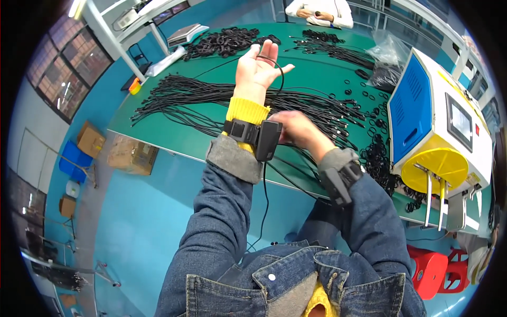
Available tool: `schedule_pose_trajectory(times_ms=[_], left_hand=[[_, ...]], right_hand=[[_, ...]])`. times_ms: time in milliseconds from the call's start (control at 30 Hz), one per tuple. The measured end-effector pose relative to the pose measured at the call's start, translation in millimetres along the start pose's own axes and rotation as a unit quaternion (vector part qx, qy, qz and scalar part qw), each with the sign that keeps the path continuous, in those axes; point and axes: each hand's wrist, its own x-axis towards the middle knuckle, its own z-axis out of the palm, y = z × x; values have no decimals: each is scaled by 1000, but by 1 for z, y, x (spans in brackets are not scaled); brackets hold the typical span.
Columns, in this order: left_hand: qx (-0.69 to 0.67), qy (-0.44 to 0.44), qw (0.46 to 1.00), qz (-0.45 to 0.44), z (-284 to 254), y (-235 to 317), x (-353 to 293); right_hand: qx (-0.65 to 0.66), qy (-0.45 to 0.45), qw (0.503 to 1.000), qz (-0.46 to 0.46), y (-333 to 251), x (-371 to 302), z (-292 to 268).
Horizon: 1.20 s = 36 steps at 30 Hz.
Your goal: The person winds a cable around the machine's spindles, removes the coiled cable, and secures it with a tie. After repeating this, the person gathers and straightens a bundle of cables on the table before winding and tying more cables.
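Observation:
Palm up over the green table, my left hand (259, 68) has its fingers partly spread. A thin black cable (282, 79) is held in it, looping across the fingers from beside the thumb and down past the yellow cuff. Nearer to me, my right hand (301, 129) is closed where the cable comes down. Its fingertips are partly hidden behind the black box (269, 140) strapped on my left wrist. Beneath both hands lies a wide bundle of black cables (185, 95), with metal-looking ends (343, 119) toward the right.
Coiled black cables (224, 42) are heaped at the back left, beside a scale (185, 34). Loose black rings (377, 111) lie near a blue and white machine (422, 105) with a yellow disc (435, 169). A person (322, 13) sits across the table. Red stools (428, 269) stand lower right.

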Motion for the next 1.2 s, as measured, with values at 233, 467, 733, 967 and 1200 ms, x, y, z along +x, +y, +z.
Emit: schedule_pose_trajectory(times_ms=[233, 467, 733, 967, 1200], left_hand=[[-168, -121, 978, -18, -29, 21, -24], [-202, -75, 974, -71, -41, -32, -48], [-16, 40, 996, -72, -58, -66, -101], [2, -15, 999, 42, -99, -51, -101], [708, 120, 672, 182, -96, -96, -162]], right_hand=[[-527, 353, 646, -424, -11, -37, -53], [-290, 153, 923, -202, -16, -112, 13], [-252, -9, 956, -148, -26, -282, -21], [-44, 261, 963, -44, 63, -490, -136], [-275, 407, 865, -101, 113, -489, -133]])
